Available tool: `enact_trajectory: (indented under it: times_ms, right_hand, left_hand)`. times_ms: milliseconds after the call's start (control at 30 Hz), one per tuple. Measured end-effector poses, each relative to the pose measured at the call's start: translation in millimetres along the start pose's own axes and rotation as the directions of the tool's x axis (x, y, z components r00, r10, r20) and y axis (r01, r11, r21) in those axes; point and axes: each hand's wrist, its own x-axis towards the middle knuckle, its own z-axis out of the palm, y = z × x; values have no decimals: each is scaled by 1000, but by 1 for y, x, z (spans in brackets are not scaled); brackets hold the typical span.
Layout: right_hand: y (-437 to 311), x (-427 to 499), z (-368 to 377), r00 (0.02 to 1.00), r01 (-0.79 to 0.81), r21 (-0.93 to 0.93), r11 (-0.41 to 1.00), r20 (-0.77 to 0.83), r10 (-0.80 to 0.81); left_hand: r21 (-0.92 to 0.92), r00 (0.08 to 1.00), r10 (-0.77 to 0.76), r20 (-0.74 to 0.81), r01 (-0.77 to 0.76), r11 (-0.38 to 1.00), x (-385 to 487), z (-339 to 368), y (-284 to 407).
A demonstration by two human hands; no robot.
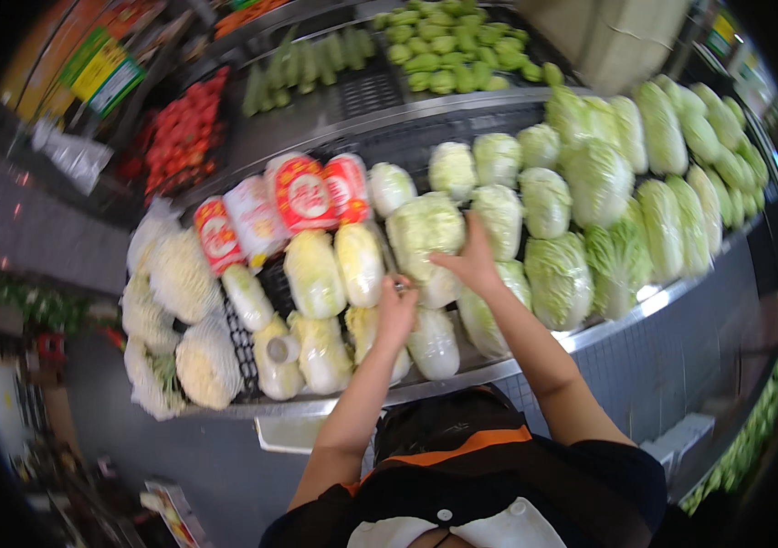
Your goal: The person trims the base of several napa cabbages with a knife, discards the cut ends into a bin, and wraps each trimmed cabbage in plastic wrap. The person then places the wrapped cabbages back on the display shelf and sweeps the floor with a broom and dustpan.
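My right hand [477, 266] rests against the right side of a leafy napa cabbage [424, 229], its thumb across the lower part and its fingers along the edge. Lower and to the left, my left hand [397, 308] is curled beside a yellowish wrapped napa cabbage [359, 264]. Something small and shiny shows at its fingers; whether it is a ring or a held object is unclear. Just under the left hand lies a white wrapped cabbage [434, 344]. To the right of my right hand sits another wrapped cabbage [498, 220].
Red-and-white printed packages [301, 192] lie behind the yellowish cabbages. Netted cauliflowers [208, 361] fill the left end. More napa cabbages [557, 281] cover the right side. A metal rim [478, 375] edges the display. Farther back are chayotes [457, 44] and red vegetables [187, 130].
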Motion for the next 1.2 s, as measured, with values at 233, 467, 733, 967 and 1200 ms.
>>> enact_trajectory:
  times_ms: [233,467,733,967,1200]
  right_hand:
    - [-78,-81,-40,756,-535,581,613,653,42]
    - [-86,-135,-11,605,-615,464,637,796,4]
    - [-126,-162,12,627,-748,532,397,763,158]
    - [-153,-176,51,664,-729,562,391,720,202]
    - [-162,-173,48,769,-605,568,558,597,227]
  left_hand:
    - [-195,970,184,157,-152,969,-70,-23,-3]
    - [-119,937,268,226,-246,962,-104,-65,-27]
    - [625,667,674,-316,-388,677,-85,-221,-29]
    - [577,692,576,-435,-276,768,-40,-286,-29]
    - [481,698,610,-376,-415,772,73,-269,25]
